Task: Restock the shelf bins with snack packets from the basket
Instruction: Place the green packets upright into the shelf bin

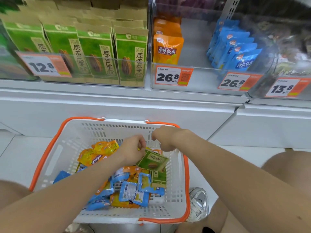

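Note:
A white basket (pixel 94 132) with orange handles stands on the floor below the shelf. It holds several orange packets (pixel 101 153) and blue packets (pixel 129 190), plus a green packet (pixel 159 179) lying at the right. My left hand (pixel 133 148) pinches another green packet (pixel 152 161) by its top edge, just above the pile. My right hand (pixel 164 138) hovers with curled fingers right over that packet's upper corner; whether it touches is hidden. On the shelf are a bin of green bags (pixel 101 52), a bin of orange packets (pixel 166 47) and a bin of blue packets (pixel 235 51).
Clear front walls with price tags (pixel 173 76) close off the shelf bins. A white cabinet ledge (pixel 117 101) juts out between the shelf and the basket. My shoe (pixel 198 204) sits against the basket's right side, and my knees flank it.

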Motion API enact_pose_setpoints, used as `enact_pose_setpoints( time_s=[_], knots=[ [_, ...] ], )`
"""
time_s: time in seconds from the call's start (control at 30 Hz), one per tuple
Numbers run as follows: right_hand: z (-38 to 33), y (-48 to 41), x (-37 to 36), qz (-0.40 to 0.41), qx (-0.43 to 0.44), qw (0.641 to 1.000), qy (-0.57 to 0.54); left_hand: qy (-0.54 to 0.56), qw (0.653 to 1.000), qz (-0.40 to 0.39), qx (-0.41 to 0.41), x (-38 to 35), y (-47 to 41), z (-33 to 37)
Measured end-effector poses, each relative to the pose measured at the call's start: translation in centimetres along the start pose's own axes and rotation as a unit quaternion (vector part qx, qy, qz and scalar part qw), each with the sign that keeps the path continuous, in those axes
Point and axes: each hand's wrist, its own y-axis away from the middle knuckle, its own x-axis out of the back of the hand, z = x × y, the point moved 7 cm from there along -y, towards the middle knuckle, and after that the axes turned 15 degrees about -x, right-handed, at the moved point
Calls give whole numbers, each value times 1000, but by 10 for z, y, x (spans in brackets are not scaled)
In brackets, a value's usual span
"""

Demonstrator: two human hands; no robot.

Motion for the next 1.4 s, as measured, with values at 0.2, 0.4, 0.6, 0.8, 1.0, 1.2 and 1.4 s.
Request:
enact_pose_setpoints(
  time_s=[0.2,0.4,0.6,0.8,1.0,1.2,1.4],
  knots=[
    [-15,14,33,18,36,981,-189,229,958,170,3,64,10,24],
    [-7,42,74,33,47,884,-464,312,905,289,17,120,31,38],
    [-1,64,102,91,24,784,-613,403,878,258,-28,136,40,63],
    [-15,87,131,170,72,754,-631,462,828,317,-21,167,41,83],
    [-16,110,163,204,120,749,-619,489,807,327,-44,199,40,99],
    [-12,123,198,297,119,722,-614,453,801,378,-97,233,40,128],
    [-27,129,229,397,102,688,-599,322,814,475,-89,278,45,120]
  ],
)
